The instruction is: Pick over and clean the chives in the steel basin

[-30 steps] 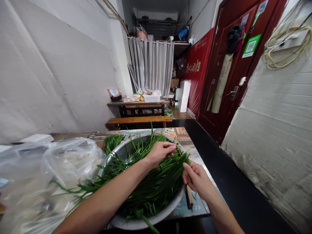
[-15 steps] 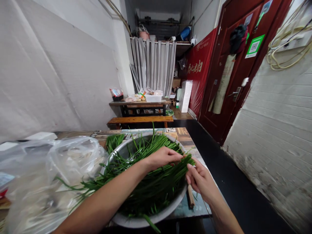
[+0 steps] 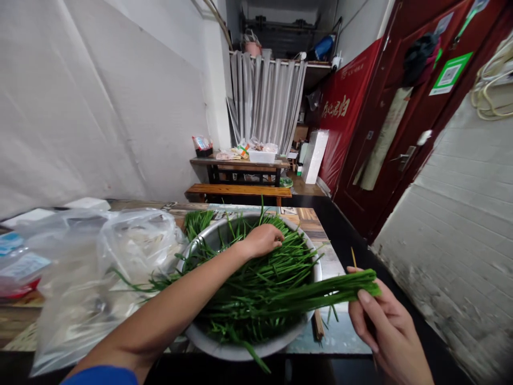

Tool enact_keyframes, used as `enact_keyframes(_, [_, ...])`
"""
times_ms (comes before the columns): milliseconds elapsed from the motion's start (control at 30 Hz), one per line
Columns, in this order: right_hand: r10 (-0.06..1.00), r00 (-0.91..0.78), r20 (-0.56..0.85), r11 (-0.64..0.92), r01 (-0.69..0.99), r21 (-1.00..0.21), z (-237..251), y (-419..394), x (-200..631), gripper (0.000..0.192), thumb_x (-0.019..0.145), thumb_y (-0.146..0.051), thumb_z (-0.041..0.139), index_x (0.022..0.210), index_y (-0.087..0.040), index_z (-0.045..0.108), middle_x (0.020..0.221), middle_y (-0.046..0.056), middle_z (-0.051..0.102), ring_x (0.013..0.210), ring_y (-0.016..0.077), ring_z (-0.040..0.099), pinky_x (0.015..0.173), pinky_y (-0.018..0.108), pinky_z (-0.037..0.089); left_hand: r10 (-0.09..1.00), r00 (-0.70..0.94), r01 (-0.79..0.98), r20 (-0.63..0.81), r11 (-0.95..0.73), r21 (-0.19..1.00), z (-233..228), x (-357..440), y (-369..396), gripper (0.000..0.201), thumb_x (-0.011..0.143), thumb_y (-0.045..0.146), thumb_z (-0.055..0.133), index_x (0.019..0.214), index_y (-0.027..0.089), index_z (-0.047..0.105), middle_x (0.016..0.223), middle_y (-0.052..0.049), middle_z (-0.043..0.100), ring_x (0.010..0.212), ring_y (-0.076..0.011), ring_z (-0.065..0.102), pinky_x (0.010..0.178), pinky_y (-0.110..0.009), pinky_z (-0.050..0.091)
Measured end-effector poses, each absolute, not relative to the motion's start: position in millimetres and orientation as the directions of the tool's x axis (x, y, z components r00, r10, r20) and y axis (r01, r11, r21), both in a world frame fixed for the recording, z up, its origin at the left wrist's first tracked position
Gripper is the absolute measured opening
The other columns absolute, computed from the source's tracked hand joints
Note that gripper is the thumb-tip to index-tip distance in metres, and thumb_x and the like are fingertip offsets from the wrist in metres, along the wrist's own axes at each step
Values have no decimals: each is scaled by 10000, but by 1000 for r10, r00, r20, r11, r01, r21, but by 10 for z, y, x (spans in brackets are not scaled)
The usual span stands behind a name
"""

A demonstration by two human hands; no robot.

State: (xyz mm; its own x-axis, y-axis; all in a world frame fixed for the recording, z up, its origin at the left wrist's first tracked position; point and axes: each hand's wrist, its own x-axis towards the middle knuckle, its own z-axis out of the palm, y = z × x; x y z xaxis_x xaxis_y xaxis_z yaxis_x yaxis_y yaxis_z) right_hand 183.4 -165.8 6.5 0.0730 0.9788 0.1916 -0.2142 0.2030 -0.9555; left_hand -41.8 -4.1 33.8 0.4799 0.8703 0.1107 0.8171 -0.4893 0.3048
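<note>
A wide metal basin (image 3: pixel 316 275) heaped with green chives (image 3: pixel 276 270) stands on the table in front of me. Over the heap, my left hand (image 3: pixel 263 239) has its fingers curled down at the chives; whether any stalks are between them is hidden. My right hand (image 3: pixel 382 315), right of the basin, grips a bunch of chives (image 3: pixel 340 286) by its cut ends. The bunch's far end trails back over the basin. A thin wooden skewer (image 3: pixel 353 256) sticks up behind that bunch at the right fingers.
Clear plastic bags (image 3: pixel 132 240) with pale contents fill the table's left side. More chives (image 3: pixel 197 222) lie behind the basin. A bundle of sticks (image 3: pixel 318 325) rests beside its right rim. Beyond are a wooden bench (image 3: pixel 240 190) and a table with a white tub (image 3: pixel 262 156).
My right hand has moved right, drawing the bunch of chives out past the basin's rim. My left hand has left the bunch's ends and moved left onto the heap. The view has turned slightly left.
</note>
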Motion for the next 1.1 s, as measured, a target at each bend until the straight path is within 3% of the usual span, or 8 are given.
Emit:
enact_keyframes(167, [987, 43, 155, 161, -238, -958, -16, -1596, 1800, 160, 848, -360, 537, 922, -218, 540, 409, -76, 413, 320, 52, 193, 317, 180, 122, 969, 244, 934, 47, -247, 258, 177, -354, 200, 180, 672, 288, 635, 718, 134, 715, 780, -128, 680, 791, -242, 623, 681, -266, 437])
enact_keyframes(333, [993, 5, 116, 114, -238, -965, -63, -1523, 1792, 170, 851, -370, 534, 847, -201, 511, 440, -65, 460, 307, 22, 194, 320, 173, 91, 977, 214, 943, 13, -210, 256, 120, -427, 288, 146, 615, 274, 677, 663, 140, 712, 695, -104, 676, 692, -224, 626, 608, -258, 434])
enact_keyframes(500, [994, -39, 103, 91, -247, -965, -48, -1418, 1728, 235, 854, -372, 525, 1008, -197, 507, 460, -69, 473, 297, 17, 207, 311, 162, 100, 964, 240, 921, 117, -264, 287, 203, -548, 237, 225, 714, 290, 573, 856, 185, 712, 826, -53, 694, 777, -180, 621, 676, -231, 434])
enact_keyframes(667, [987, -105, 120, 91, -247, -965, 12, -1235, 1600, 283, 854, -374, 517, 1070, -193, 502, 450, -87, 457, 280, 13, 196, 293, 143, 101, 913, 325, 829, 246, -400, 391, 249, -590, 142, 318, 747, 245, 501, 1004, 182, 678, 958, -35, 687, 863, -176, 619, 771, -226, 443])
enact_keyframes(933, [981, -144, 128, 86, -264, -961, 1, -1135, 1561, 295, 867, -355, 502, 1116, -198, 496, 448, -92, 461, 269, 5, 194, 280, 127, 100, 861, 460, 837, 218, -502, 216, 102, -539, 147, 348, 780, 157, 430, 1035, 207, 662, 1019, -66, 667, 930, -214, 611, 815, -283, 440])
enact_keyframes(1100, [983, -134, 124, 84, -269, -959, -39, -1154, 1603, 273, 874, -337, 501, 1107, -194, 499, 456, -86, 473, 273, -3, 205, 282, 123, 111, 837, 478, 790, 266, -542, 285, 103, -529, 137, 288, 786, 152, 449, 926, 194, 697, 959, -52, 684, 882, -177, 618, 809, -242, 434])
